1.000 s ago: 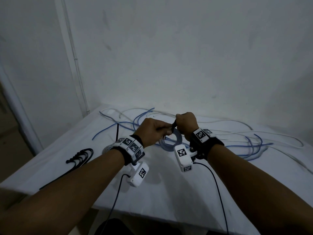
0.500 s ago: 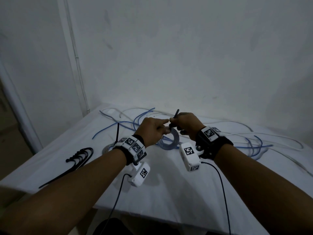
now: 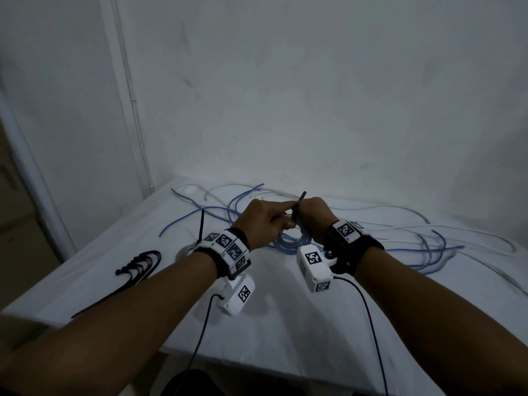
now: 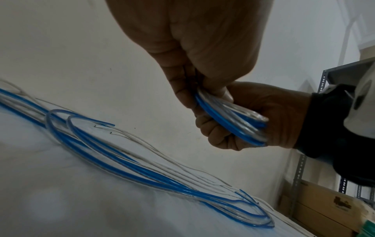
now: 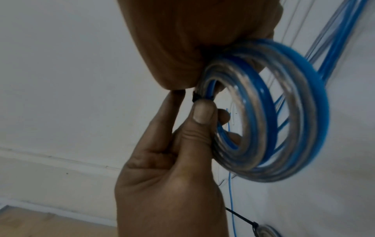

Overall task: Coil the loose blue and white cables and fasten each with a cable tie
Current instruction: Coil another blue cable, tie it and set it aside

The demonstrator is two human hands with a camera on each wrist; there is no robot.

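White cloth covered the table (image 3: 285,324), against a plain wall. Above its middle, the left hand (image 3: 261,221) pinched the blue coil (image 5: 270,115) between thumb and fingers; the right hand (image 3: 313,217) curled round the coil's far side, pinching the black cable tie (image 5: 195,97). Coil stood on edge, opening facing left-right; the tie's tail (image 3: 301,197) pointed up and away. Likely risk: a slackened pinch would let the springy loops fan out before the tie cinched. Loose cables (image 3: 423,238) lay beyond.
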